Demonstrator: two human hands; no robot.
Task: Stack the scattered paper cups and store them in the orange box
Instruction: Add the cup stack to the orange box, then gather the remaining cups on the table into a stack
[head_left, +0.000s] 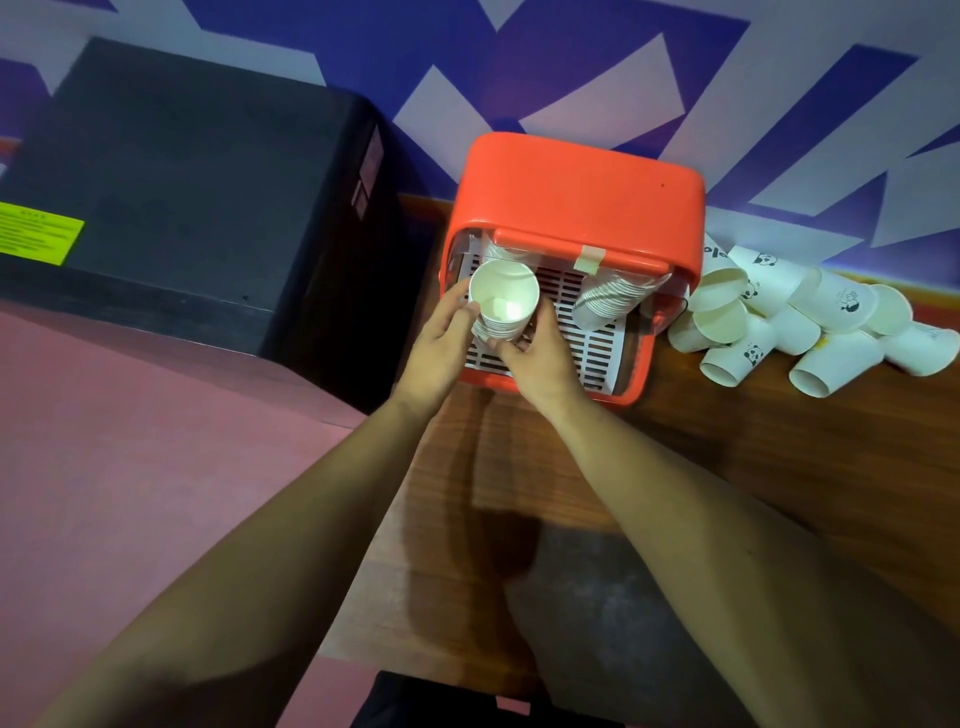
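The orange box (582, 192) stands on the wooden table, its open front facing me with a white slatted tray (587, 343) inside. A stack of white paper cups (503, 304) sits at the tray's left, mouth up. My left hand (441, 338) grips the stack from the left and my right hand (535, 353) holds it from below right. A second stack of cups (605, 304) leans inside the box on the right. Several loose paper cups (789, 317) with panda prints lie tumbled on the table right of the box.
A large black box (197, 197) with a yellow label stands to the left on the pink floor. The wooden table (727, 457) runs along a blue and white patterned wall (571, 67). A dark mat (597, 597) lies on the table near me.
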